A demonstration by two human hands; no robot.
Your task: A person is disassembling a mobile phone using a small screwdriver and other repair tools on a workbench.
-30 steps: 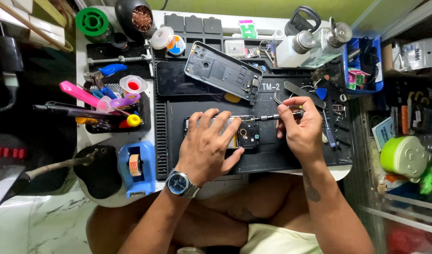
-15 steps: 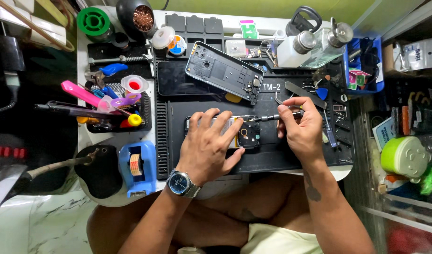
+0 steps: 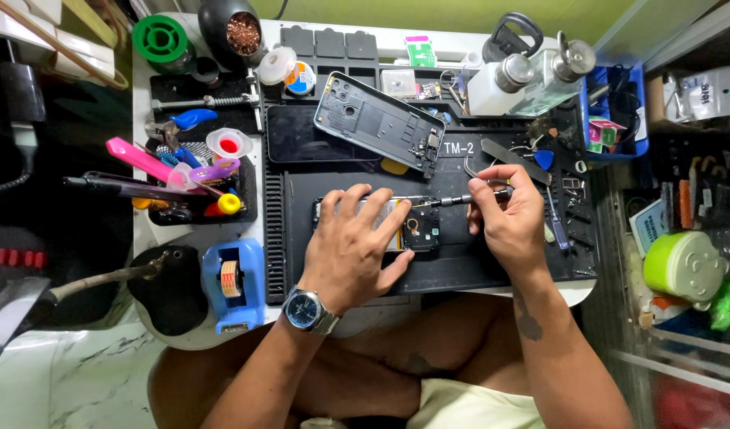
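Note:
An opened phone (image 3: 416, 226) lies flat on a black work mat (image 3: 460, 270), its inner parts showing at the right end. My left hand (image 3: 353, 246), with a wristwatch, rests spread over the phone and presses it down. My right hand (image 3: 508, 214) grips a thin screwdriver (image 3: 452, 201) held level, its tip over the phone's upper right corner. A detached grey phone back frame (image 3: 377, 123) lies tilted on the mat above the phone.
A blue tape dispenser (image 3: 231, 282) and a holder of tools (image 3: 190, 179) stand at the left. Bottles (image 3: 532, 79) and a blue bin (image 3: 615, 115) sit at the back right. A green reel (image 3: 160, 38) and a black pot of copper wool (image 3: 242, 32) are at the back left.
Both hands stay almost still. The right hand has shifted very slightly on the screwdriver.

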